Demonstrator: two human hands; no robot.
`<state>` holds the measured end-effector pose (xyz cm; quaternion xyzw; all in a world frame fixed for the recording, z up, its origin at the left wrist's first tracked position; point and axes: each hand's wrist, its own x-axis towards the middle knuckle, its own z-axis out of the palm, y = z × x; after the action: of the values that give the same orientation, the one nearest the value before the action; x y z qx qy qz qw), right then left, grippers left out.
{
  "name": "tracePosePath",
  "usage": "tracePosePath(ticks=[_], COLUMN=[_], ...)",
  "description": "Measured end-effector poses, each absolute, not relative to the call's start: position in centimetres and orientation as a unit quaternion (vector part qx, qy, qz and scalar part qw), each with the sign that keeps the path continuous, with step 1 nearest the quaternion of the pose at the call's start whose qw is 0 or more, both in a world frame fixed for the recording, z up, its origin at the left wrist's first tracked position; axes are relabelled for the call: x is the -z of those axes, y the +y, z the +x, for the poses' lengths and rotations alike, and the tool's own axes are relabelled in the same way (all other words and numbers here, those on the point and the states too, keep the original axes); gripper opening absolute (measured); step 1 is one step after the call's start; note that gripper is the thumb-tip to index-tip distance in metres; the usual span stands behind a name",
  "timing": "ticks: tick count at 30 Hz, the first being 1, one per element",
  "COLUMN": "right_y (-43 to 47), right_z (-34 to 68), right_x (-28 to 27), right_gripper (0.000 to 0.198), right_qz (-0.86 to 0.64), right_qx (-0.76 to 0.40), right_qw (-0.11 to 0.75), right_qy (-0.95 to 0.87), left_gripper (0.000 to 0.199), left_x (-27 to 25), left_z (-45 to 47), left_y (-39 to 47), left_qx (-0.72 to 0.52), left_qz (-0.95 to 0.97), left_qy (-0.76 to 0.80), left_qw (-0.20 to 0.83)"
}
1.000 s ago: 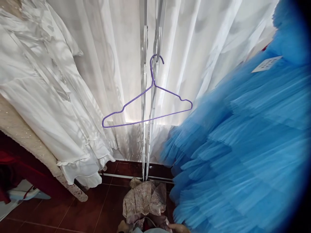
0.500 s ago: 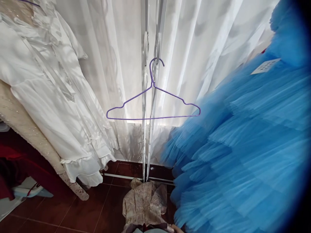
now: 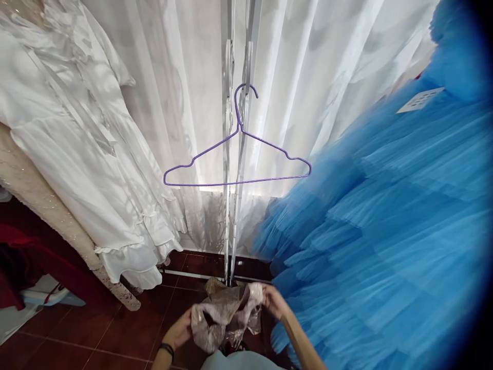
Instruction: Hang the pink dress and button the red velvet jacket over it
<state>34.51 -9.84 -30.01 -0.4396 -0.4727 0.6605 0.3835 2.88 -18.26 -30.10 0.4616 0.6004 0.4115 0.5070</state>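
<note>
A shimmering beige-pink blouse [image 3: 210,334] of thin, partly sheer cloth is bunched up low in front of me. My left hand [image 3: 180,329], with a dark band on its wrist, grips the blouse at its left edge. On the opposite edge my right hand [image 3: 272,301] pinches the cloth between thumb and fingers. Some of the fingers of both hands are hidden by the fabric. Above them a bare purple wire hanger [image 3: 239,126] hangs by its hook from the white metal rack [image 3: 227,216].
At left hang a white ruffled dress [image 3: 103,169] and a sparkling cream garment [image 3: 77,231]. A large blue tulle dress [image 3: 385,231] with a white tag [image 3: 420,99] fills the right side. White curtains [image 3: 300,61] stand behind, and dark red tiles [image 3: 115,329] cover the floor.
Both hands have come up into view with the blouse, which is gathered and lifted at its edges; it was spread out before. The hanger sits slightly higher and further left in view.
</note>
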Motion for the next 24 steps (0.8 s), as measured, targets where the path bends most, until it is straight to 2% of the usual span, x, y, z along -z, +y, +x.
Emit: tracePosePath(ticks=[2, 4, 9, 13, 15, 18, 20, 24], right_y=[-6.0, -3.0, -1.3, -2.4, -2.3, -1.6, -1.0, -0.1], right_z=[36.0, 36.9, 34.7, 32.1, 31.7, 31.7, 32.0, 33.0], right_x=[27.1, 23.6, 14.1, 8.6, 7.1, 6.3, 6.2, 6.4], right_gripper=[0.021, 0.025, 0.045, 0.04, 0.052, 0.083, 0.093, 0.069], right_qz=[-0.419, -0.398, -0.356, -0.365, -0.36, -0.331, -0.31, -0.288], right_qx=[-0.678, -0.679, -0.623, -0.567, -0.546, -0.547, -0.554, -0.555], right_qw=[0.407, 0.443, 0.555, 0.597, 0.59, 0.56, 0.551, 0.595], right_qy=[-0.446, -0.429, -0.42, -0.434, -0.474, -0.527, -0.542, -0.505], left_gripper=[0.058, 0.067, 0.059, 0.06, 0.063, 0.068, 0.067, 0.056], left_x=[28.6, 25.6, 15.0, 6.4, 2.5, -2.5, -4.9, -7.0], left_z=[0.5, -2.1, -6.1, -6.9, -6.9, -5.8, -4.5, -1.8], left_y=[-15.6, -12.5, -7.2, -5.8, -5.3, -4.6, -4.1, -3.0], left_qx=[-0.442, -0.483, -0.579, -0.682, -0.696, -0.67, -0.646, -0.611], left_qz=[0.435, 0.417, 0.41, 0.455, 0.493, 0.55, 0.574, 0.58], left_qy=[0.591, 0.579, 0.547, 0.473, 0.451, 0.454, 0.465, 0.497], left_qw=[0.516, 0.507, 0.445, 0.322, 0.263, 0.205, 0.19, 0.209])
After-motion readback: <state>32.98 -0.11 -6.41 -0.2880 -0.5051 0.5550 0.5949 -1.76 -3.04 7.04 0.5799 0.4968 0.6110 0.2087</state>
